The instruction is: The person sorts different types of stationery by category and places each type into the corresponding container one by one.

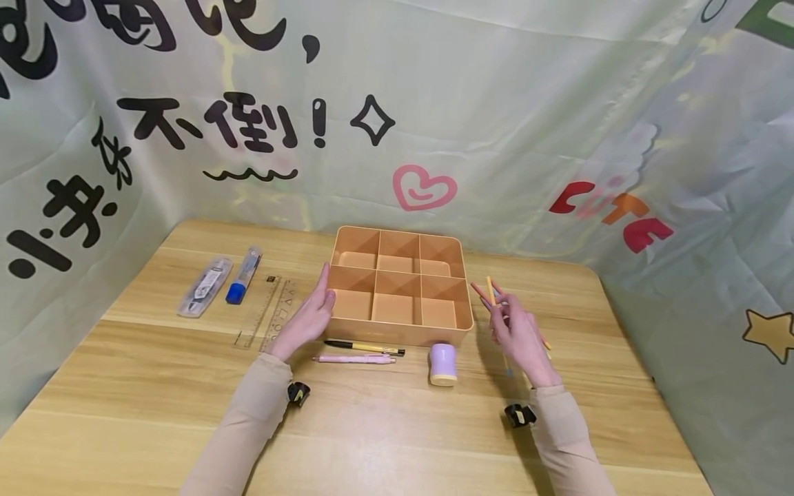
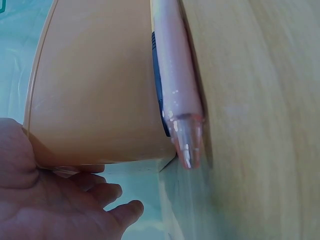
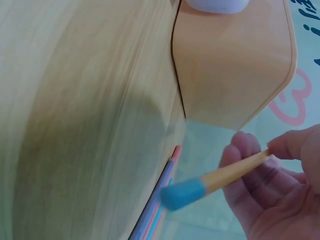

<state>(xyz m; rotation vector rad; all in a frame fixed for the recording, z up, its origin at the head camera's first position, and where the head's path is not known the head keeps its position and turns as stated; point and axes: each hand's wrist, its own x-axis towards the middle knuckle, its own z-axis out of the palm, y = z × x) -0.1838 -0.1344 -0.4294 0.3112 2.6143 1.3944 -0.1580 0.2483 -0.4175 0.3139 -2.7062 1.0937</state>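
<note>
An orange organizer box [image 1: 397,335] with several compartments stands at the back middle of the table. My left hand [image 1: 304,322] rests against its left side, fingers extended in the left wrist view. To the right of the box, my right hand [image 1: 520,339] pinches a yellow pencil [image 3: 225,175] with a blue end between thumb and fingers. Below that hand several colored pencils [image 3: 156,200] lie on the table, partly hidden by it in the head view. A pink pen [image 1: 353,359] and a yellow-and-black pen [image 1: 366,347] lie before the box.
A lavender-and-cream cylindrical item [image 1: 443,364] stands at the box's front right. Left of the box lie clear rulers [image 1: 268,313], a blue-capped clear tube [image 1: 245,275] and a clear case [image 1: 205,287]. A printed cloth [image 1: 496,124] hangs behind the table.
</note>
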